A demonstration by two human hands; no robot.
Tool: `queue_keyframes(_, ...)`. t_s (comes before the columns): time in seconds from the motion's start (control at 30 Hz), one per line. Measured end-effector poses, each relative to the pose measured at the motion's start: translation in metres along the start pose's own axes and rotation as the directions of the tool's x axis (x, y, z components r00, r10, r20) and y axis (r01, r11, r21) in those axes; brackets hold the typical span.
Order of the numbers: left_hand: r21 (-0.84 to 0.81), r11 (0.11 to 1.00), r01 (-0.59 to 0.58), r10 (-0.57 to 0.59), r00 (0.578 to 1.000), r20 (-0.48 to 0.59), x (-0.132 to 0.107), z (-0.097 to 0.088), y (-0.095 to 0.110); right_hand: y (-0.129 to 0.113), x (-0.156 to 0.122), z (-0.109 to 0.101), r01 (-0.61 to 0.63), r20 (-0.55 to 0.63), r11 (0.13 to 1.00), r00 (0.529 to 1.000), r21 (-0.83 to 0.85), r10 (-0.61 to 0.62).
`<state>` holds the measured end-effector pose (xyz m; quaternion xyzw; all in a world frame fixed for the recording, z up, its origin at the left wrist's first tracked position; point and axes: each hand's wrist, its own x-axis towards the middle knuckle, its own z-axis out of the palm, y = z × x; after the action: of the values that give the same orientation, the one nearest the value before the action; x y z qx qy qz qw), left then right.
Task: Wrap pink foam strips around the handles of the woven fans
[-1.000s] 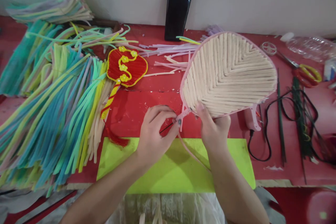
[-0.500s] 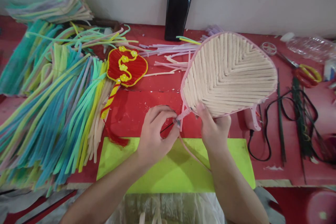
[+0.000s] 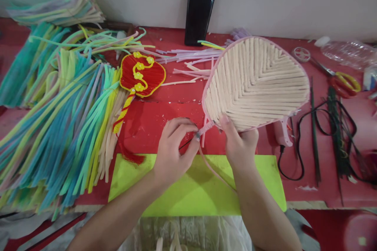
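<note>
A leaf-shaped fan of cream pipe cleaners, edged in pink, is held tilted above the table. My right hand grips its lower edge, thumb on the front and the other fingers behind. At the fan's handle, partly wrapped in pink, my left hand pinches the end between thumb and fingers. A thin dark stem pokes out inside that hand. From the pinch a pink pipe cleaner trails down to my right forearm.
Bundles of coloured pipe cleaners cover the left side. Beside them lies a small red and yellow fan with a tassel. A phone leans on the wall. Scissors, a glue gun and its cable are on the right. A yellow-green mat lies in front.
The fan has turned slightly and shifted a little to the left. Both hands keep their hold, and the left fingers have moved slightly at the handle end.
</note>
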<state>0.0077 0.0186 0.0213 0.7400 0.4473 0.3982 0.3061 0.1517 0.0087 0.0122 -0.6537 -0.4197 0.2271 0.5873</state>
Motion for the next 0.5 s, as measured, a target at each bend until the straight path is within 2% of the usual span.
queue_keyframes(0.5, -0.011, 1.000, 0.020, -0.019, 1.000, 0.018, -0.0003, -0.0005, 0.0005, 0.0004, 0.0002, 0.0004, 0.009, 0.019, 1.000, 1.000, -0.014, -0.008)
